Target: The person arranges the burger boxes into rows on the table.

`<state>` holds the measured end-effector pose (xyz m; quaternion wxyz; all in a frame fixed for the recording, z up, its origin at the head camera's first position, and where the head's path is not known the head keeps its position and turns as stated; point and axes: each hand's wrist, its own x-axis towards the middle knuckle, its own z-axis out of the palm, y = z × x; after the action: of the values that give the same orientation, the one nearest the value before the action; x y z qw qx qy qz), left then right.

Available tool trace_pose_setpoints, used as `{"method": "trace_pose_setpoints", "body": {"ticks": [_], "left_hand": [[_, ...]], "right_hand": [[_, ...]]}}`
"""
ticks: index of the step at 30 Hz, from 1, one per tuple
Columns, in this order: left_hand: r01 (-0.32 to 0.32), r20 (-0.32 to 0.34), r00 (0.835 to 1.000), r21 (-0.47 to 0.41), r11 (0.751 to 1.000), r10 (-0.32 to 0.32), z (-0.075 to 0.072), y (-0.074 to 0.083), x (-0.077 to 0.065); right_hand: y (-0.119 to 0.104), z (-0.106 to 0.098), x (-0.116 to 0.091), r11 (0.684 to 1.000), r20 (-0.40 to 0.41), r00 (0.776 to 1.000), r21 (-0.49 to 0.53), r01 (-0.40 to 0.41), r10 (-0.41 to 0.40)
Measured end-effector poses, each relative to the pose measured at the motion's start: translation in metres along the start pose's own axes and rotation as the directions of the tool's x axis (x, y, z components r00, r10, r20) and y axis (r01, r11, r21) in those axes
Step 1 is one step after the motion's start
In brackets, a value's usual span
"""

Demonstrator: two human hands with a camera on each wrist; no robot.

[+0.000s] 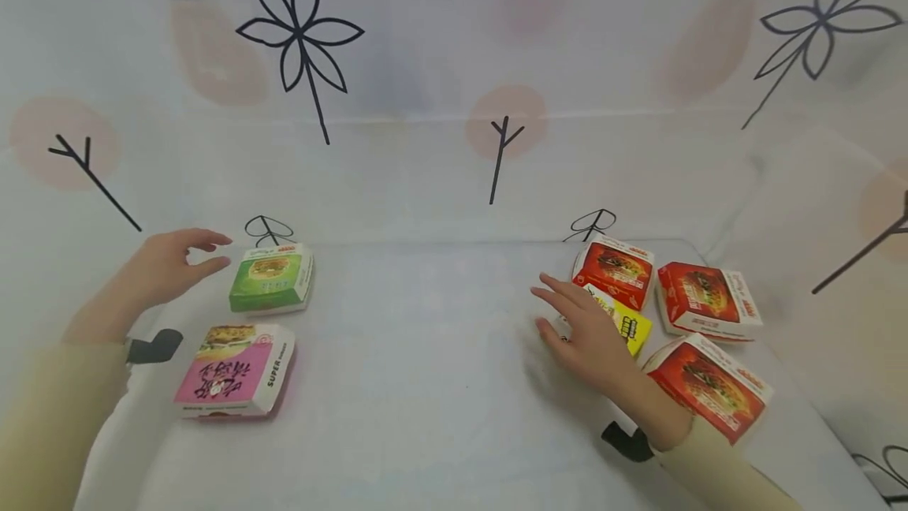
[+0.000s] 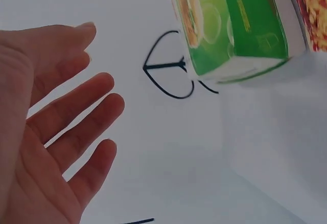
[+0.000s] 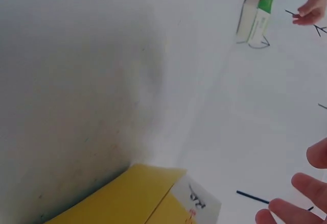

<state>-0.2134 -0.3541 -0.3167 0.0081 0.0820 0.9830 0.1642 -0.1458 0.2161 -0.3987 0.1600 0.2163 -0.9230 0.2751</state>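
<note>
My left hand hovers just left of a green burger box, its fingers relaxed and holding nothing. In the left wrist view the fingers are spread apart, with a gap between them and the green box. Below that box lies a pink burger box marked SUPER. On the right side my right hand is over a yellow box, partly covering it, with nothing gripped. The right wrist view shows the yellow box beside loosely bent fingers.
Three red burger boxes stand around the yellow one: one behind it, one at the far right and one nearer. A white cloth covers the table, and a patterned curtain hangs behind.
</note>
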Motion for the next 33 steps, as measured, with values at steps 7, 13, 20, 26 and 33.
{"method": "trace_pose_setpoints", "body": {"ticks": [7, 13, 20, 26, 33], "left_hand": [[0.066, 0.118, 0.991, -0.050, 0.997, -0.060, 0.008, -0.032, 0.017], [0.067, 0.156, 0.987, -0.144, 0.987, -0.045, 0.023, -0.034, 0.033], [0.047, 0.181, 0.983, -0.161, 0.986, -0.018, 0.039, -0.026, 0.039], [0.028, 0.177, 0.984, -0.150, 0.988, -0.001, 0.053, -0.019, 0.037], [0.026, 0.161, 0.987, -0.172, 0.985, 0.003, 0.058, -0.010, 0.041]], "right_hand": [[-0.013, 0.007, 0.013, 1.000, -0.012, 1.000, 0.025, 0.007, -0.007], [-0.016, 0.023, 0.026, 0.996, -0.051, 0.999, 0.090, 0.017, -0.013], [-0.017, 0.041, 0.039, 0.986, -0.062, 0.998, 0.165, 0.004, 0.006], [-0.021, 0.053, 0.049, 0.982, -0.047, 0.999, 0.190, 0.012, -0.003], [-0.024, 0.060, 0.058, 0.975, -0.031, 1.000, 0.222, 0.006, 0.001]]}}
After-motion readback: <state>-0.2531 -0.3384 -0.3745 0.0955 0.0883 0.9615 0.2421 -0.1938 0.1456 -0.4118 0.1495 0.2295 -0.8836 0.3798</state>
